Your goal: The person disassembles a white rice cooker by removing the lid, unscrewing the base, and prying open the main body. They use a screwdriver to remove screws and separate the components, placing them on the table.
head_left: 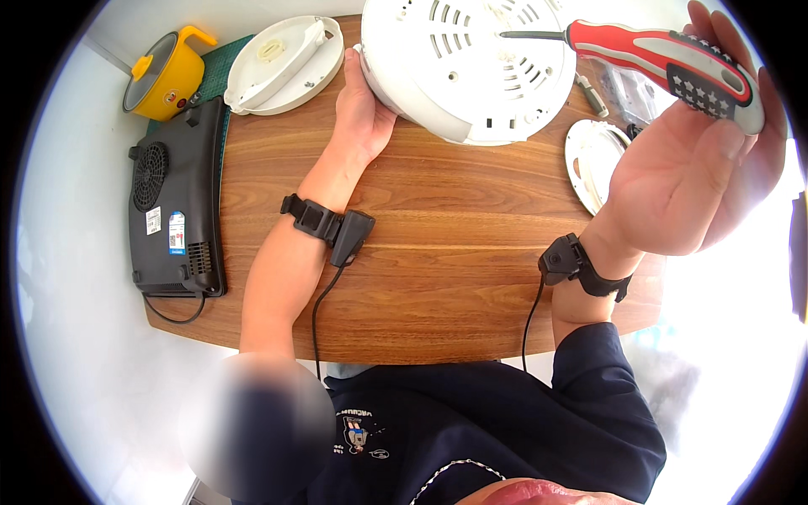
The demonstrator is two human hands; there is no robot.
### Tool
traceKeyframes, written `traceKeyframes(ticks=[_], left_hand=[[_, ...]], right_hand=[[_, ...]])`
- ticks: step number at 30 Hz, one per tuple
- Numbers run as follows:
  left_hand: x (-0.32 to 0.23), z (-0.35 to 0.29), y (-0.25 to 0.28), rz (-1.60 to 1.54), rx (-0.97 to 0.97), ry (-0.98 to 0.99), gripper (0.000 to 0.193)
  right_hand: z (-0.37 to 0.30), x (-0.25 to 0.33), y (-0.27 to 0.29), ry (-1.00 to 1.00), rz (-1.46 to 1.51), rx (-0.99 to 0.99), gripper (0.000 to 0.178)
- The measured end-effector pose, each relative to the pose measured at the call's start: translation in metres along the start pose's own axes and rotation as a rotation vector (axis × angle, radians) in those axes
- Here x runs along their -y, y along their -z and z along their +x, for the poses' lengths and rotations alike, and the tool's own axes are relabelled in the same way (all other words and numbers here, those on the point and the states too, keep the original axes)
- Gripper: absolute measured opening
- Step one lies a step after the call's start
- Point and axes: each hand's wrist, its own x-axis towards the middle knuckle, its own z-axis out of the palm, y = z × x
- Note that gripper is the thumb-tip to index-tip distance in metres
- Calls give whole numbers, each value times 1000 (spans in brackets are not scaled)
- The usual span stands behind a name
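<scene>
A white round appliance housing with vent slots and screw holes stands at the far middle, its slotted face toward me. My left hand grips its left edge, with the thumb up along the side. At the upper right my right hand holds a screwdriver by the end of its red, grey and black star-patterned handle. The dark shaft points left over the slotted face, near its middle. Whether the tip sits in a screw hole I cannot tell.
A white round cover lies far left, beside a yellow pot on a green mat. An upturned black appliance lines the left edge. On the right are a white oval part, a small grey tool and a clear bag.
</scene>
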Motion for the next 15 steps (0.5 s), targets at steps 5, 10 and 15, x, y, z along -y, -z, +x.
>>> traceKeyframes(ticks=[5,10,15], left_hand=[[2,3,5,5,19,8,66],[-1,3,6,-4,35,50,65],[-3,5,-1,-12,20,83,64]], right_hand=[[1,-3,2,-16,44,-12,43],[-3,-7,11,-77,209,-126,47],[-2,10,28,-315,422,-372,30]])
